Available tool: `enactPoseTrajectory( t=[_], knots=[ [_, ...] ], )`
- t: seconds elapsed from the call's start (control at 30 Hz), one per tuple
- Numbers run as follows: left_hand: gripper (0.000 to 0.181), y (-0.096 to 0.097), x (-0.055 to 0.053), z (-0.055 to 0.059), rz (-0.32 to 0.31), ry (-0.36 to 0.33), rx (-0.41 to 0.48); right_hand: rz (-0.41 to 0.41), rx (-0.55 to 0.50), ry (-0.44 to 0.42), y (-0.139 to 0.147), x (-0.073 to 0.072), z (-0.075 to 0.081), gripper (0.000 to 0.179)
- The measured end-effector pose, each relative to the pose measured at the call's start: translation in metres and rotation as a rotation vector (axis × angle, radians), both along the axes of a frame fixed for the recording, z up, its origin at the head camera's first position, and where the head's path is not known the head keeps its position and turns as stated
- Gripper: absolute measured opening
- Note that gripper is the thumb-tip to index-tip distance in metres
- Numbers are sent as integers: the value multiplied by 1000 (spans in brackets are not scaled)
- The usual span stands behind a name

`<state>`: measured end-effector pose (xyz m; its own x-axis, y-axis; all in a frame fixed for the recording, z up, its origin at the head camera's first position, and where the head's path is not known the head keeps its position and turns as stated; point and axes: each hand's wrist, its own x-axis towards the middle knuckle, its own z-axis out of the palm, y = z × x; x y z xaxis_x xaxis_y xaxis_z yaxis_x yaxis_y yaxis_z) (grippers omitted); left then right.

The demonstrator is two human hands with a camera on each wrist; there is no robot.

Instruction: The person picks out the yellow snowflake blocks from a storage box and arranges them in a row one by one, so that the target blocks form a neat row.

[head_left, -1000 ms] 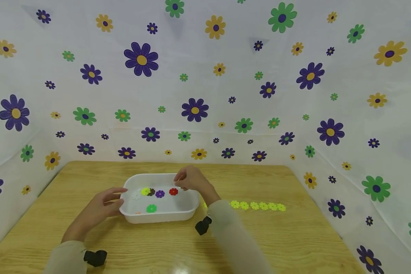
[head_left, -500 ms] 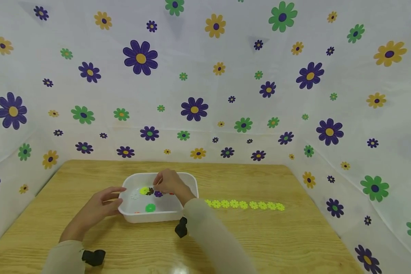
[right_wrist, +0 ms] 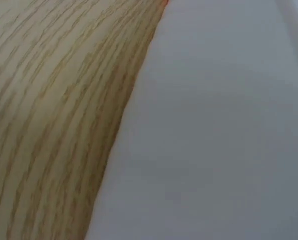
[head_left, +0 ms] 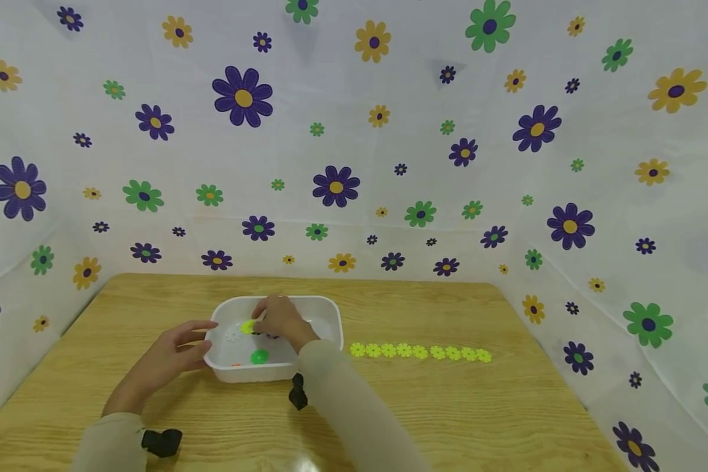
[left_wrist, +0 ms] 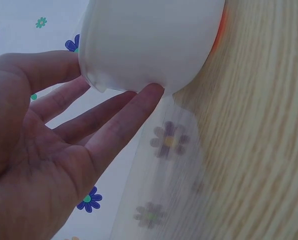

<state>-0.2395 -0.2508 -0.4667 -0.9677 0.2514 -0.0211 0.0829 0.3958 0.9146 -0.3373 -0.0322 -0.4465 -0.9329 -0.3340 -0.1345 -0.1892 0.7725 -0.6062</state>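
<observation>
A white plastic tub (head_left: 254, 373) stands on the table, holding several small flower-shaped plastic pieces. My left hand (head_left: 179, 351) holds the tub's left end. In the left wrist view, that hand (left_wrist: 64, 130) has its thumb at the rim and fingertips against the outer wall. My right hand (head_left: 282, 320) is down inside the tub, fingertips right at a yellow flower piece (head_left: 247, 326); I cannot tell whether they pinch it. A white piece (head_left: 233, 335) and a green piece (head_left: 259, 356) lie nearby. The right hand mostly covers the dark and purple pieces.
Right of the tub, several yellow flower pieces (head_left: 404, 350) lie in a straight row on the wooden table (head_left: 478, 419). A flower-printed white sheet (head_left: 354, 144) encloses the back and sides. The right wrist view has only tabletop and the tub's white wall (right_wrist: 204, 125).
My right hand has moved left inside the tub, from beside the red piece to the yellow one, covering the pieces between. The left hand keeps its place on the tub.
</observation>
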Motion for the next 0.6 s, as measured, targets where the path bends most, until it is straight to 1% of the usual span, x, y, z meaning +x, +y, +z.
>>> enactPoseTrajectory(
  t=[0.13,0.27,0.4,0.6],
  knots=[
    [55,1,0,0,1,9,0,11,73,48,-4,-3,-5,24],
    [55,1,0,0,3,16,2,28,125,95,-6,-4,-7,24],
    [54,0,0,0,5,17,4,22,133,95,-8,-3,-7,22],
    [55,0,0,0,-1,12,15,27,141,88,-9,-3,-9,15]
  ],
)
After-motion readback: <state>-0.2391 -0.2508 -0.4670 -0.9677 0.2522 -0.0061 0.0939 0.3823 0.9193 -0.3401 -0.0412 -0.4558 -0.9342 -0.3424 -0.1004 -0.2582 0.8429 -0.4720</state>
